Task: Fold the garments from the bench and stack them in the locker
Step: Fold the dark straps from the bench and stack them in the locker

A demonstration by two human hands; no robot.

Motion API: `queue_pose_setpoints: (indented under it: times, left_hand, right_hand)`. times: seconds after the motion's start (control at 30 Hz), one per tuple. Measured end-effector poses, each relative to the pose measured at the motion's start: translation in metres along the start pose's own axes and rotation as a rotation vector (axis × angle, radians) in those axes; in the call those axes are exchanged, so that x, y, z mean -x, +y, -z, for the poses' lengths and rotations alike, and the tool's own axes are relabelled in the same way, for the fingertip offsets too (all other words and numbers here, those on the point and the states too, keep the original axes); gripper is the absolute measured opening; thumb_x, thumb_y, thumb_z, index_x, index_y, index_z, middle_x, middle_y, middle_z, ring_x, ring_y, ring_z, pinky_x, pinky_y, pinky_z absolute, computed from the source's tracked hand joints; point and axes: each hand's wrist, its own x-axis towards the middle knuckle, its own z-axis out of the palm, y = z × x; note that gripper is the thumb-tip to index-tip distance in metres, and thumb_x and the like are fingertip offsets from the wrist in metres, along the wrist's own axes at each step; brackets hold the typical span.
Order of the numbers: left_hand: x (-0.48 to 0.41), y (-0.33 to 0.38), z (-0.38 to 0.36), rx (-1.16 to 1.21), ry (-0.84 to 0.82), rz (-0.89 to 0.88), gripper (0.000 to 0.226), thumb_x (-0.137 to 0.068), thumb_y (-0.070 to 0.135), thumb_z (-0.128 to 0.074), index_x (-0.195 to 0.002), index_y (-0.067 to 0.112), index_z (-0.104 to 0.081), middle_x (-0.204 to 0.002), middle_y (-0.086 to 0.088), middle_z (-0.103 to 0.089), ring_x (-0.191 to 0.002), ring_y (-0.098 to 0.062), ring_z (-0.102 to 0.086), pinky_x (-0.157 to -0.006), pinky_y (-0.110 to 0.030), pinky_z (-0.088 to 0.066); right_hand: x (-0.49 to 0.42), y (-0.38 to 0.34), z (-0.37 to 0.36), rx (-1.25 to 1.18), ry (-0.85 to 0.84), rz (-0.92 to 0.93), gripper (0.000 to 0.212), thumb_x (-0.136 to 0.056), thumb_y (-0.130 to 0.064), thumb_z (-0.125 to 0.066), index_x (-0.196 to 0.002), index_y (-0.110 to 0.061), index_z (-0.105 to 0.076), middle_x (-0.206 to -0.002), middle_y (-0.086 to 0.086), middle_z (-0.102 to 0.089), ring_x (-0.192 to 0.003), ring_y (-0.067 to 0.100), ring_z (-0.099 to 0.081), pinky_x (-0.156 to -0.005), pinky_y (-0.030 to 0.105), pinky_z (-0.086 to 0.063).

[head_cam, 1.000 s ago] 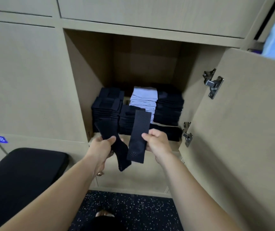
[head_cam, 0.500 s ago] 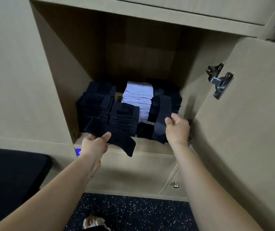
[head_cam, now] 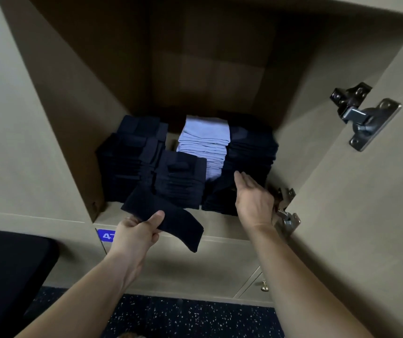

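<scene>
2 bare forearms; left hand point(head_cam: 134, 236) and right hand point(head_cam: 254, 201) bare as well.

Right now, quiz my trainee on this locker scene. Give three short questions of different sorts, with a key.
1. True or false: the left hand pinches a dark sock at the front edge of the locker.
2. Where does the light blue stack stand? A) on the floor B) between dark stacks C) on the open door
3. Fill in: the fingers of the right hand are ___ (straight or curled).

Key: 1 true; 2 B; 3 straight.
</scene>
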Motion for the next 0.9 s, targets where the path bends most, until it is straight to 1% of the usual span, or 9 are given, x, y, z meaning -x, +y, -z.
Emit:
queue_pose_setpoints:
  times: [0.13, 0.23, 0.33, 0.43, 0.53, 0.67, 0.77, 0.83, 0.9]
  left_hand:
    - [-0.002, -0.007, 0.004, -0.016, -0.031, -0.003, 0.008, -0.092, 0.012, -0.066, -0.083, 0.011, -0.067, -0.067, 0.004, -0.07, -0.075, -0.015, -0.058, -0.076, -0.028, -0.046]
    - [-0.002, -0.007, 0.002, -0.02, -0.029, -0.005, 0.011, -0.091, 0.012, -0.066, -0.08, 0.011, -0.067, -0.065, 0.004, -0.07, -0.073, -0.015, -0.057, -0.075, -0.028, -0.047]
    - [-0.002, -0.008, 0.001, -0.017, -0.016, -0.005, 0.01, -0.09, 0.012, -0.067, -0.08, 0.011, -0.067, -0.07, 0.001, -0.07, -0.072, -0.013, -0.059, -0.072, -0.026, -0.047]
    - [-0.004, -0.008, 0.001, -0.014, -0.017, -0.007, 0.008, -0.09, 0.012, -0.068, -0.082, 0.012, -0.067, -0.067, 0.005, -0.071, -0.072, -0.012, -0.06, -0.072, -0.026, -0.047]
    - [-0.006, -0.008, 0.001, -0.011, -0.002, 0.0, 0.006, -0.089, 0.012, -0.069, -0.084, 0.012, -0.066, -0.076, 0.0, -0.07, -0.075, -0.014, -0.06, -0.073, -0.027, -0.047]
    - [-0.006, -0.007, 0.001, -0.008, 0.023, -0.01, 0.007, -0.087, 0.011, -0.071, -0.084, 0.013, -0.065, -0.084, -0.003, -0.069, -0.081, -0.016, -0.061, -0.075, -0.029, -0.047]
    - [-0.004, -0.003, 0.002, -0.005, 0.027, -0.012, 0.007, -0.085, 0.012, -0.073, -0.084, 0.012, -0.066, -0.088, -0.005, -0.069, -0.083, -0.017, -0.06, -0.075, -0.029, -0.047]
    - [0.0, 0.0, 0.003, 0.005, 0.019, -0.011, 0.007, -0.085, 0.011, -0.073, -0.087, 0.012, -0.066, -0.093, -0.007, -0.071, -0.088, -0.018, -0.062, -0.075, -0.028, -0.047]
    - [0.005, 0.005, 0.004, 0.017, 0.004, -0.016, 0.008, -0.085, 0.01, -0.072, -0.09, 0.012, -0.066, -0.1, -0.008, -0.072, -0.096, -0.021, -0.064, -0.077, -0.029, -0.047]
  right_hand:
    - [0.012, -0.003, -0.014, 0.014, -0.057, 0.023, 0.05, -0.071, -0.009, -0.035, -0.101, -0.005, -0.075, -0.096, 0.014, -0.075, -0.084, 0.026, -0.073, -0.067, 0.032, -0.059]
    - [0.02, -0.002, -0.021, 0.028, -0.065, 0.022, 0.049, -0.072, -0.007, -0.035, -0.1, -0.005, -0.075, -0.096, 0.014, -0.075, -0.086, 0.026, -0.073, -0.068, 0.034, -0.059]
    - [0.027, -0.004, -0.025, 0.08, -0.109, 0.015, 0.048, -0.074, -0.007, -0.036, -0.102, -0.003, -0.074, -0.098, 0.015, -0.074, -0.088, 0.027, -0.073, -0.07, 0.035, -0.06]
    - [0.03, -0.008, -0.027, 0.101, -0.163, -0.004, 0.045, -0.076, -0.01, -0.039, -0.105, -0.001, -0.073, -0.1, 0.017, -0.073, -0.091, 0.027, -0.072, -0.072, 0.035, -0.059]
    - [0.033, -0.011, -0.028, 0.111, -0.173, -0.012, 0.044, -0.08, -0.017, -0.04, -0.103, 0.0, -0.073, -0.101, 0.018, -0.073, -0.093, 0.028, -0.071, -0.074, 0.037, -0.057]
    - [0.035, -0.013, -0.025, 0.098, -0.106, -0.02, 0.045, -0.083, -0.022, -0.039, -0.101, 0.001, -0.073, -0.102, 0.018, -0.072, -0.095, 0.029, -0.071, -0.078, 0.039, -0.057]
    - [0.036, -0.013, -0.015, 0.063, -0.001, -0.011, 0.045, -0.082, -0.023, -0.04, -0.103, -0.001, -0.072, -0.104, 0.016, -0.072, -0.097, 0.027, -0.07, -0.08, 0.038, -0.057]
    - [0.037, -0.021, 0.003, 0.005, 0.059, -0.017, 0.045, -0.082, -0.027, -0.039, -0.104, -0.003, -0.072, -0.103, 0.013, -0.073, -0.095, 0.026, -0.071, -0.077, 0.035, -0.056]
    - [0.038, -0.032, 0.023, -0.064, 0.129, -0.031, 0.043, -0.084, -0.03, -0.04, -0.103, -0.007, -0.072, -0.095, 0.007, -0.074, -0.085, 0.024, -0.072, -0.07, 0.031, -0.055]
